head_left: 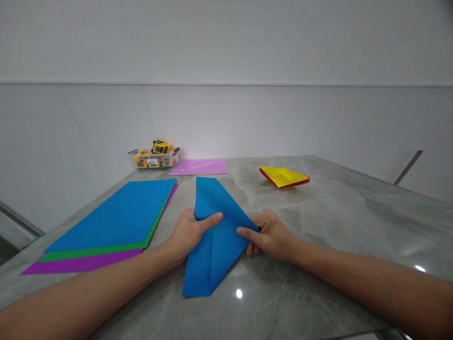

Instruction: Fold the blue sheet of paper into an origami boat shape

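Observation:
A folded blue paper is held up above the grey table, with a crease down its lower part and a pointed corner on the right. My left hand grips its left edge, thumb lying on the front and the other fingers hidden behind. At the right corner, my right hand pinches the paper between thumb and fingers.
Blue, green and purple sheets lie stacked at the left of the table. A clear bin of yellow toy vehicles and a pink sheet are at the back. A folded yellow and red paper sits back right.

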The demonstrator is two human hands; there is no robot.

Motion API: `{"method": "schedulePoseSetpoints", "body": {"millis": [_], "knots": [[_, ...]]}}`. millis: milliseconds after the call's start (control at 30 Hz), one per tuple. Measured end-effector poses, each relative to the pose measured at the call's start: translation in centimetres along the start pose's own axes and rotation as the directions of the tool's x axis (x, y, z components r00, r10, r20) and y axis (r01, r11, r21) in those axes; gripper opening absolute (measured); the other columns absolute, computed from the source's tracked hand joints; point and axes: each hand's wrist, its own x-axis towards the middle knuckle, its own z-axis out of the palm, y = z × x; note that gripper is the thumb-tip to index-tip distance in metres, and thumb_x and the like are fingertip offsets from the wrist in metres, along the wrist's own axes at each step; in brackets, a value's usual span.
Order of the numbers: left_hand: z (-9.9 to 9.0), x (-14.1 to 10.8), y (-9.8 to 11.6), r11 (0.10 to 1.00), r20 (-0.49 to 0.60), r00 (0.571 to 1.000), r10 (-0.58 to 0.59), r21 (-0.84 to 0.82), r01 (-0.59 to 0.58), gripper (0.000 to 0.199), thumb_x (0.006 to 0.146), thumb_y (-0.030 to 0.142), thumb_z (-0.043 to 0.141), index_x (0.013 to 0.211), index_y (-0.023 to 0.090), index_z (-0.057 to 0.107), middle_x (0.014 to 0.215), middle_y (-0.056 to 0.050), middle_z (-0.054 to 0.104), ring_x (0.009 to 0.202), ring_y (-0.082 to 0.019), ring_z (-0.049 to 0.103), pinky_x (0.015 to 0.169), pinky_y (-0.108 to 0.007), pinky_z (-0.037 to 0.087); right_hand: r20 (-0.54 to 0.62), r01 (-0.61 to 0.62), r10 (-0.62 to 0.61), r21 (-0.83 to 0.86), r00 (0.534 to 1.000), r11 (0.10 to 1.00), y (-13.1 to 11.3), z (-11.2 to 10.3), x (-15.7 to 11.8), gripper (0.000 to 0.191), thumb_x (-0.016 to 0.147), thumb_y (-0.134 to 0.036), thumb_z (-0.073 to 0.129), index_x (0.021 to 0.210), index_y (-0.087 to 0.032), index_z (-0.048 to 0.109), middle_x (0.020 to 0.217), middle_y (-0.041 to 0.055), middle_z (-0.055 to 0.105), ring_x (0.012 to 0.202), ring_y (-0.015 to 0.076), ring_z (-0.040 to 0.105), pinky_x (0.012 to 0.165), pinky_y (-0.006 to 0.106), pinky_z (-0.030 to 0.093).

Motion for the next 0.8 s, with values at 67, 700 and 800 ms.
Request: {"method": "schedulePoseSetpoints", "body": {"millis": [67,700,800], "knots": [[0.0,0.1,-0.1,1.0,0.017,1.0,-0.007,-0.019,0.007,0.034,0.069,0.036,0.081,0.091,0.013,0.074,0.091,-0.014,0.077,0.083,-0.032,0.073,0.076,-0.043,0.06,-0.018,-0.036,0.037,0.051,0.999,0.998,0.1,-0.1,0.2,0.039,0.078,-0.051,0.064,0.063,-0.015,0.06,0.05,0.0019,0.064,0.042,0.0124,0.06,0.04,0.02,0.044],[1.8,-0.4,-0.1,0.953,-0.04,0.992,0.118,-0.277,-0.124,0.044,0.069,0.025,0.081,0.109,0.016,0.066,0.106,-0.011,0.074,0.095,-0.031,0.07,0.084,-0.046,0.058,0.31,-0.21,0.102,0.337,0.945,0.918,-0.7,2.2,-0.1,0.048,0.074,-0.059,0.066,0.094,-0.016,0.056,0.059,0.0001,0.066,0.042,0.012,0.059,0.036,0.019,0.04],[1.7,-0.3,-0.4,0.954,-0.13,0.968,0.213,-0.186,-0.235,0.041,0.068,0.028,0.082,0.104,0.016,0.069,0.104,-0.01,0.075,0.094,-0.029,0.07,0.084,-0.044,0.057,0.252,-0.191,0.124,0.259,0.96,0.947,-0.8,2.1,0.1,0.038,0.078,-0.054,0.064,0.089,-0.019,0.055,0.049,-0.0041,0.059,0.035,0.0103,0.052,0.032,0.018,0.032]]}}
